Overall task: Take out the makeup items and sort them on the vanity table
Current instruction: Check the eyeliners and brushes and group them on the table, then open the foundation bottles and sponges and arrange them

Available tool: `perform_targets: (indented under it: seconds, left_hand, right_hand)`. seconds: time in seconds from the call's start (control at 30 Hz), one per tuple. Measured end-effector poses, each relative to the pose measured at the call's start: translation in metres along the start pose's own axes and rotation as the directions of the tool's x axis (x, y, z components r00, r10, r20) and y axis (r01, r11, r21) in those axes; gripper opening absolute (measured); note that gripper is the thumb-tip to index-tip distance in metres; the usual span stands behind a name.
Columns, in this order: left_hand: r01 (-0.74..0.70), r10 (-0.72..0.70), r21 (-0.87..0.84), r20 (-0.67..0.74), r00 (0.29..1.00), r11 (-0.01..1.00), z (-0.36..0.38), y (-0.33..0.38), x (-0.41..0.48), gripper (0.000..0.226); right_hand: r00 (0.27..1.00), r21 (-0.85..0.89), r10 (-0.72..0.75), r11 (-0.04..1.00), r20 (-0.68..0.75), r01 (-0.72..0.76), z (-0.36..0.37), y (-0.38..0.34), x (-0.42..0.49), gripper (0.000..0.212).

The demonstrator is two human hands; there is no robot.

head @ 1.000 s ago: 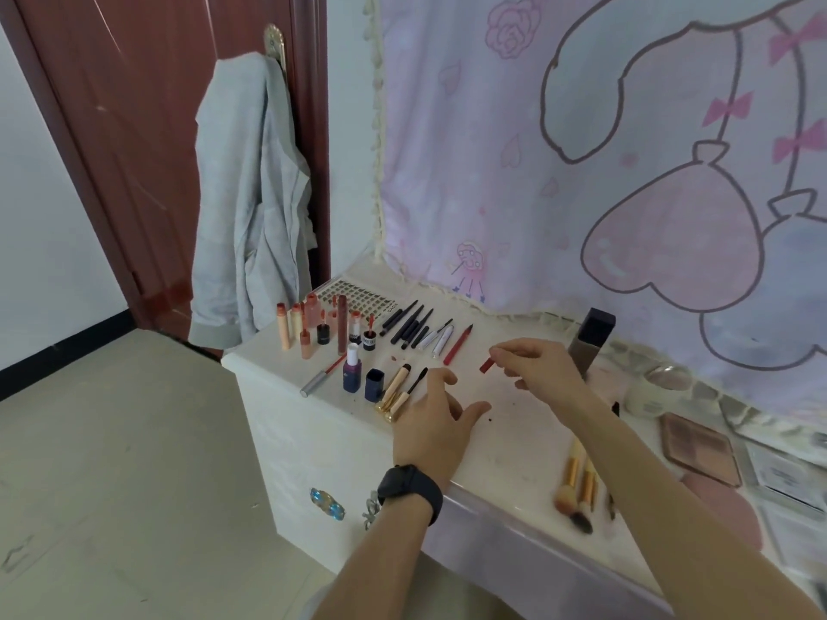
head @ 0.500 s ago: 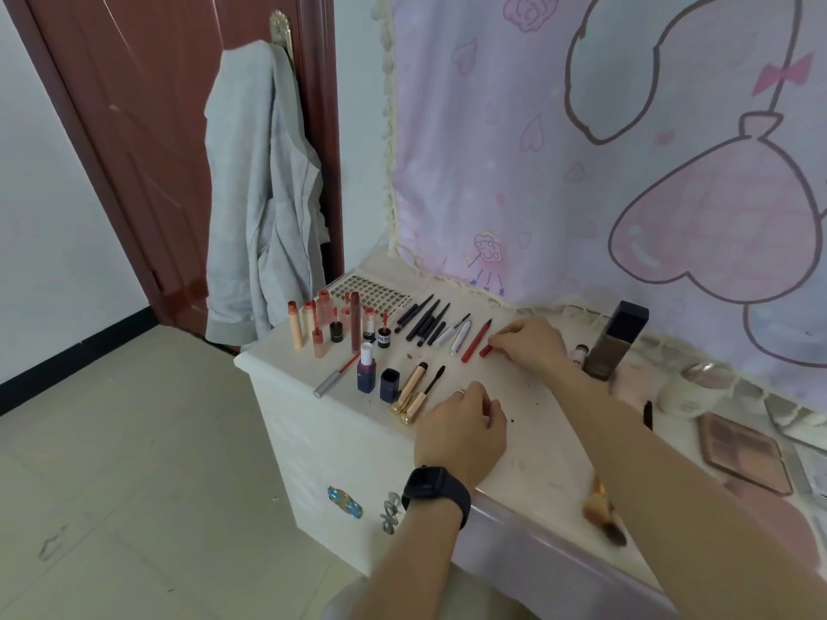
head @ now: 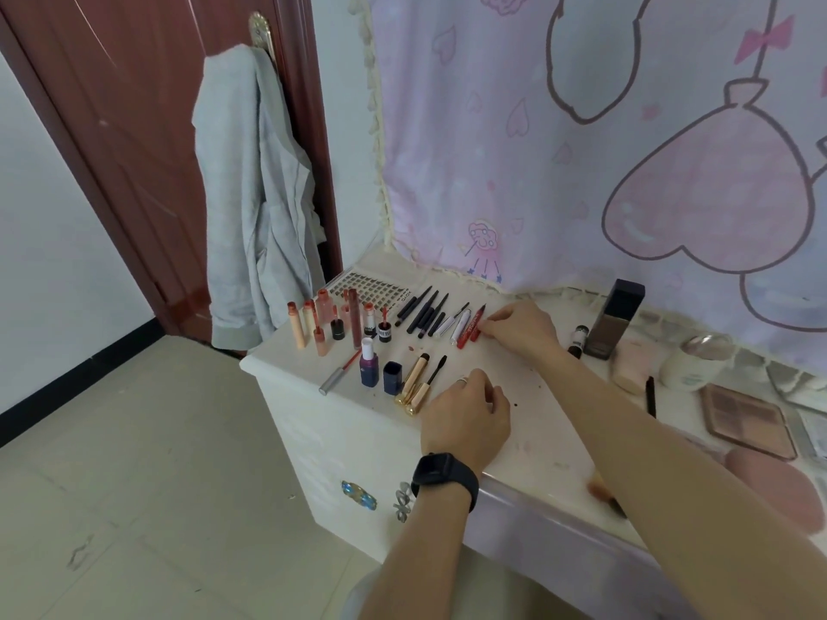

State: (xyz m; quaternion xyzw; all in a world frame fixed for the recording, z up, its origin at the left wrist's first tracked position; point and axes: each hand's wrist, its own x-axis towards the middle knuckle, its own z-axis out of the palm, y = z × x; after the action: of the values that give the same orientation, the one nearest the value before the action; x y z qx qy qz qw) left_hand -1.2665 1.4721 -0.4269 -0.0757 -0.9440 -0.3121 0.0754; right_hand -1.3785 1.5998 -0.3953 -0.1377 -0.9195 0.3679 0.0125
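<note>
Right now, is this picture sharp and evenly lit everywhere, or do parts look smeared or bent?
Head view: soft, even light, no hard shadows or glare; the red pencil pinched by the right hand reads sharp; the brush beside the forearm is smeared; the wide lens makes the door lean.
</note>
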Motion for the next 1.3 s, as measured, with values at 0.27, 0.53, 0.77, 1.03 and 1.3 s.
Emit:
perform_targets:
  seconds: [0.27, 0.53, 0.77, 1.03, 1.3]
  left_hand:
    - [0.004, -0.004, 0.008, -0.007, 1.000, 1.000, 0.000, -0.002, -0.001, 0.022]
    - [-0.006, 0.007, 0.058, -0.021, 1.000, 0.998, -0.003, 0.000, -0.001, 0.021]
    - [0.030, -0.029, 0.025, -0.016, 0.999, 0.999, -0.003, 0.002, -0.006, 0.021]
    - [0.017, -0.016, -0.059, 0.008, 1.000, 0.998, -0.008, 0.028, 0.006, 0.024]
    - [-0.205, 0.199, 0.054, 0.098, 0.975, 0.977, 0.023, 0.077, 0.050, 0.033]
  right_hand:
    - [0.990, 0.084, -0.121, 0.988, -0.072, 0.127, -0.030, 0.000, -0.059, 0.012]
    - [0.874, -0.097, -0.311, 0.950, -0.374, 0.296, -0.059, 0.092, -0.206, 0.013]
    - [0.685, -0.472, -0.504, 0.843, -0.525, 0.258, -0.054, 0.187, -0.253, 0.017]
    - [0.606, -0.551, -0.568, 0.799, -0.557, 0.242, -0.043, 0.216, -0.261, 0.026]
    - [0.593, -0.579, -0.571, 0.789, -0.567, 0.206, -0.041, 0.217, -0.262, 0.026]
